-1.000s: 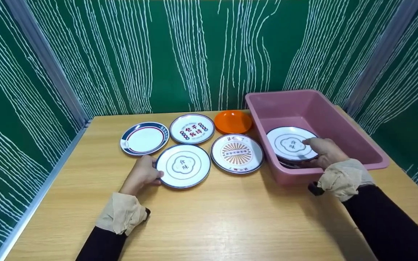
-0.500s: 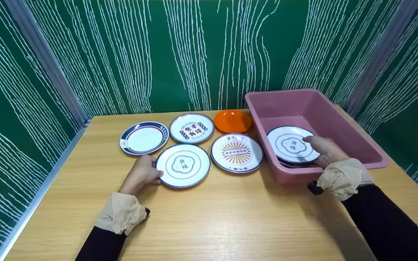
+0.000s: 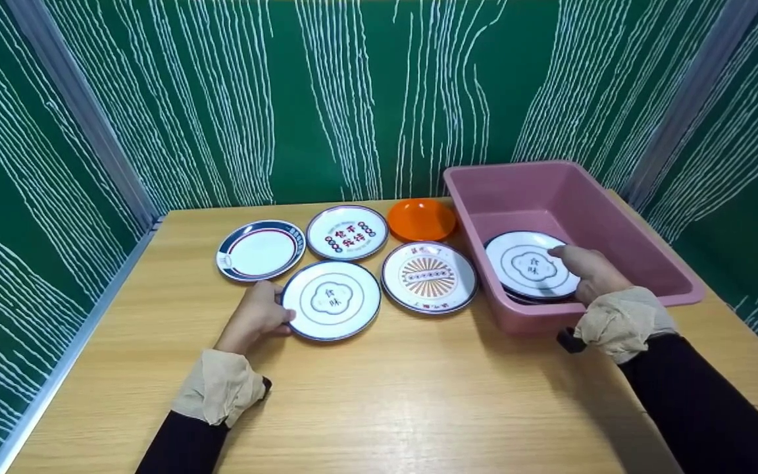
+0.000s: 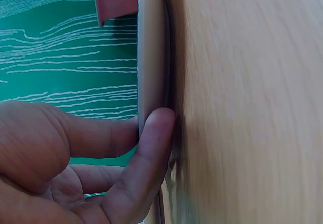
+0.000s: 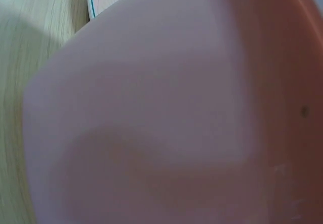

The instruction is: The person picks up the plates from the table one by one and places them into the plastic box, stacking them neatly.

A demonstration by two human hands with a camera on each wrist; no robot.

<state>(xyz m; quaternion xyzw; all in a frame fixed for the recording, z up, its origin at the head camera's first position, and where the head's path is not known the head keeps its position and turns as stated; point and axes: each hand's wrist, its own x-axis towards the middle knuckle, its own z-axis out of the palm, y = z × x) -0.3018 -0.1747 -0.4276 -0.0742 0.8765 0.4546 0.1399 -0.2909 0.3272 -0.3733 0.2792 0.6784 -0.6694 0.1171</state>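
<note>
My left hand (image 3: 258, 316) pinches the left edge of a white plate (image 3: 359, 309) with a blue rim and a flower-shaped mark. In the left wrist view, thumb and fingers clasp that plate's rim (image 4: 151, 57) just over the wood. Inside the pink basin (image 3: 616, 237), my right hand (image 3: 593, 273) grips a matching plate (image 3: 510, 253) by its right edge, thumb on top and the other fingers hidden beneath. Dark rims of other plates show under it. The basin's outer wall (image 5: 151, 108) fills the right wrist view and hides the hand there.
A blue-banded plate (image 3: 257, 253), a plate with red characters (image 3: 346, 220), an orange plate (image 3: 422, 220) and a sunburst plate (image 3: 428, 299) lie on the wooden table (image 3: 379, 401). The orange and sunburst plates lie close beside the basin. A green wall (image 3: 326, 99) rises behind.
The plate in my right hand has shifted and tilted slightly within the basin. My left hand and its plate stay in place.
</note>
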